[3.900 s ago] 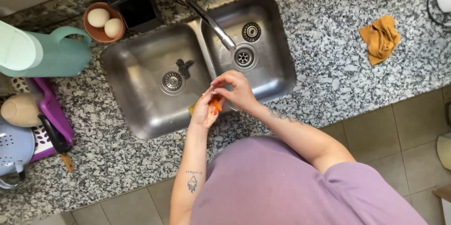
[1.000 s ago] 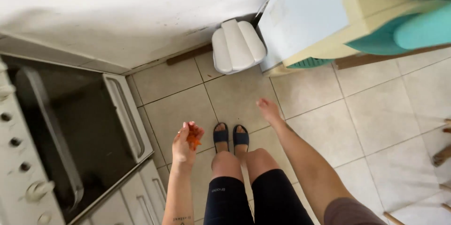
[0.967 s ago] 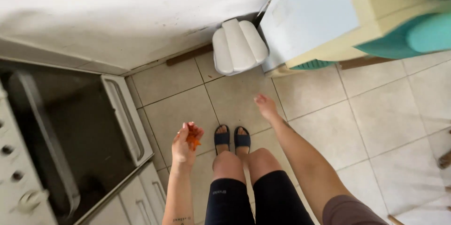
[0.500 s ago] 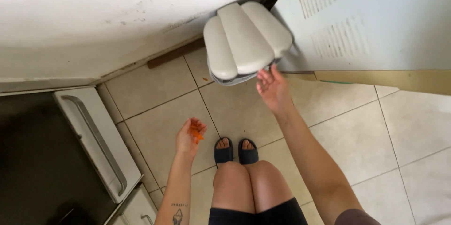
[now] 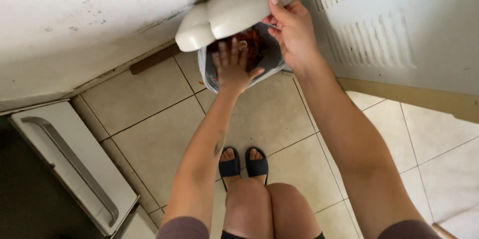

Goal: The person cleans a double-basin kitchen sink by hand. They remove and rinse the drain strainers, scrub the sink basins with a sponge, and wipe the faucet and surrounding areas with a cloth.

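Lid up, hand over the bin

Far left of both hands there's an oven door (image 5: pixel 75 169) hanging open, low by the floor (image 5: pixel 149 119). The left hand (image 5: pixel 233 67) is spread wide, fingers splayed, palm down right over the bin (image 5: pixel 272 59) with its grey liner and orange-brown scraps inside; I can't see anything left in it. Just right of it, the right hand (image 5: pixel 294 29) pinches the edge of the cream lid (image 5: pixel 234 12), holding it tipped up so the opening stays clear.
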